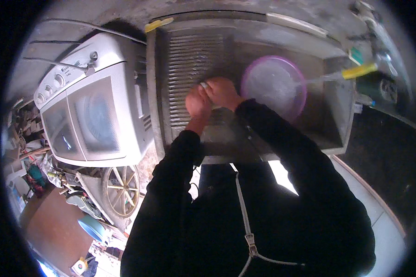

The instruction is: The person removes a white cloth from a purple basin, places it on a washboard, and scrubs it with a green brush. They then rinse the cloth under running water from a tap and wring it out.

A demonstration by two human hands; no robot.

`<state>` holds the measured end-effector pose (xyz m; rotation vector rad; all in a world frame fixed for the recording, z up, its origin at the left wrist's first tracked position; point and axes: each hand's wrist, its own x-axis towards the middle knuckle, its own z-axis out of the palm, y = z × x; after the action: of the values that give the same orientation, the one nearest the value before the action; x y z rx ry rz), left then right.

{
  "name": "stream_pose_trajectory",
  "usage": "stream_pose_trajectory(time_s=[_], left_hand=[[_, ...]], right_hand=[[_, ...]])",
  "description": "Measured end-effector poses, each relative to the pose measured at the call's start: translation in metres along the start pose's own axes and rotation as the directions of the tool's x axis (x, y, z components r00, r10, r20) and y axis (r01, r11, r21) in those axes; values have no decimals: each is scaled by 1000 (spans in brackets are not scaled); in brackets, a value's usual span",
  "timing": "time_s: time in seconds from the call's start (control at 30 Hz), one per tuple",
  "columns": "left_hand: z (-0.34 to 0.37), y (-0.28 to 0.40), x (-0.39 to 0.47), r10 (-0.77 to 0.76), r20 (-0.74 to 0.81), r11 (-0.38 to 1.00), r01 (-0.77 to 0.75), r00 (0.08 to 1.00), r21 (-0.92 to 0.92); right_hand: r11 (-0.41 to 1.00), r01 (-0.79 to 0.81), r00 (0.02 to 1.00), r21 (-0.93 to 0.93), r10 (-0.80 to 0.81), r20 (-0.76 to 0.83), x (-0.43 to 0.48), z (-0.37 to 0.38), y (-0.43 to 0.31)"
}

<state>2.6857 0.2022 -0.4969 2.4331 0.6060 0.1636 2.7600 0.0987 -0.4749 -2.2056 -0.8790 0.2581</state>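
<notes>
Both hands meet over the ribbed washboard of a concrete laundry sink. My left hand has its fingers curled in, pressed against my right hand, which bends over it from the right. A small whitish bit shows at the fingers; whether it is a held thing cannot be made out. What lies inside the curled fingers is hidden. Right of my hands, a basin with a purple rim stands in the sink, holding cloudy water. A thin stream of water runs into it from a yellow spout.
A twin-tub washing machine stands left of the sink. On the sink's back left corner lies a yellow object. The sink's front wall runs before my body. A spoked wheel and a blue basin are lower left.
</notes>
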Motion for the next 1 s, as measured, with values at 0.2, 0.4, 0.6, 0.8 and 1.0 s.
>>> stream_pose_trajectory(time_s=[0.2, 0.4, 0.6, 0.8, 1.0], left_hand=[[1, 48, 4, -427, -258, 863, 305, 867, -403], [23, 122, 14, -115, -374, 908, -55, 920, -415], [6, 69, -6, 143, -326, 986, -163, 934, -33], [26, 79, -30, 330, -134, 940, -338, 935, -43], [19, 102, -34, 286, 135, 957, -278, 949, -77]], right_hand=[[958, 38, 987, 284, -81, 142, -49, -65, 14], [775, -626, 776, -86, 630, 28, -146, -95, 101], [724, -361, 929, -588, 334, -158, -196, -43, 192], [798, -327, 824, -506, 503, 261, -191, -25, 212], [950, -62, 864, -307, 205, 460, -189, -96, 205]])
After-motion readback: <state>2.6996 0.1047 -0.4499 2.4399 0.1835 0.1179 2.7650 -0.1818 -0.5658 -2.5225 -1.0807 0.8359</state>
